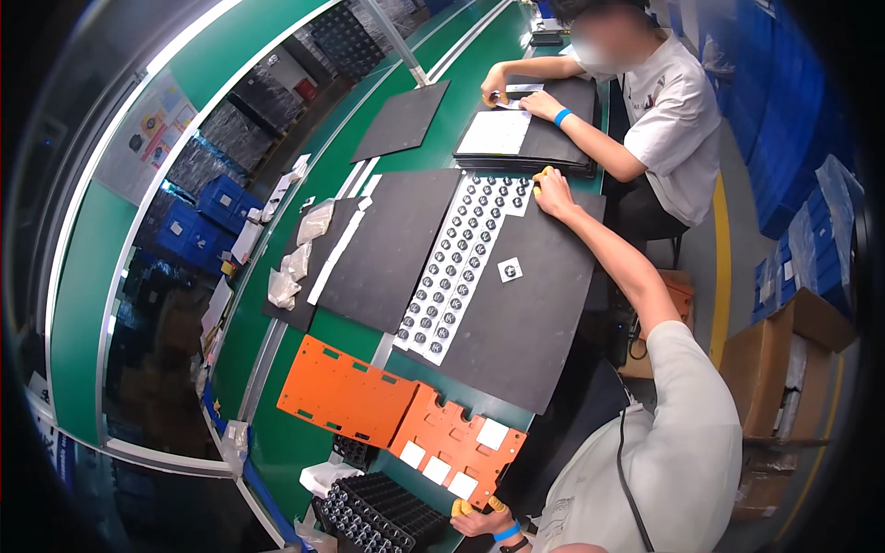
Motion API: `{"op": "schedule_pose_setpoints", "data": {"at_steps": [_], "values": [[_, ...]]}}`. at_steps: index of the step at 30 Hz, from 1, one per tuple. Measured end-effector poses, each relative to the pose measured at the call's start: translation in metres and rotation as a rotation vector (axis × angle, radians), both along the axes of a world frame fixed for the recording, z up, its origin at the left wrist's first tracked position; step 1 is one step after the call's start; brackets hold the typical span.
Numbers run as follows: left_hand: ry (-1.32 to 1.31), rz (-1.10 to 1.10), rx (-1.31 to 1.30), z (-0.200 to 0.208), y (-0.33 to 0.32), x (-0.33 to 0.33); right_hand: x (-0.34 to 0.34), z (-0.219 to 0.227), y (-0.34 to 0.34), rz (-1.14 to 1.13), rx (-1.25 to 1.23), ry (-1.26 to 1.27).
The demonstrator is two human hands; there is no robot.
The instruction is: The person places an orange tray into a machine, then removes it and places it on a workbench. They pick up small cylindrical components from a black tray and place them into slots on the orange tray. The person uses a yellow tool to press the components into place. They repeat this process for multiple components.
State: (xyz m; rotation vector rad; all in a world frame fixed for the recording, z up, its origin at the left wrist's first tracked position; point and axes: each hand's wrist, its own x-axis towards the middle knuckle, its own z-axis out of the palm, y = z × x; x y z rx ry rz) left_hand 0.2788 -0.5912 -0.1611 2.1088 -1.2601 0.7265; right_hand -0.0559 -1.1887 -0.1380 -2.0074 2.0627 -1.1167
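Observation:
My right hand (pixel 553 194), with yellow finger covers, reaches far up the table. Its fingers are closed at the upper right corner of a white sheet (pixel 458 263) carrying rows of round black pieces. That sheet lies on a dark grey board (pixel 544 313). A lone white square (pixel 510 269) with one round black piece rests on the same board. Low in the view, my left hand (pixel 475 522), also with yellow finger covers and a blue wristband, grips the near edge of an orange plate (pixel 442 429). Several blank white squares (pixel 491 433) sit on this plate.
Black trays (pixel 383 511) of round pieces stand beside the orange plate. A second orange panel (pixel 346 392) adjoins it. Bagged parts (pixel 289 276) lie left of another dark board (pixel 392 249). A co-worker (pixel 678 101) works at stacked boards beyond. Cardboard boxes (pixel 774 369) stand at right.

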Motion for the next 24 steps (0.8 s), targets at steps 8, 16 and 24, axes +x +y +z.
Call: {"op": "schedule_pose_setpoints", "data": {"at_steps": [8, 16, 24], "values": [[0.004, 0.020, 0.014, 0.005, 0.002, 0.002, 0.008, 0.007, 0.031, 0.095, -0.270, -0.023], [0.020, 0.017, -0.001, 0.003, 0.005, -0.005, 0.083, 0.042, 0.161, 0.555, -0.239, 0.033], [0.000, -0.019, -0.029, 0.000, 0.000, 0.002, 0.042, 0.017, 0.116, 0.618, -0.180, 0.091]]}}
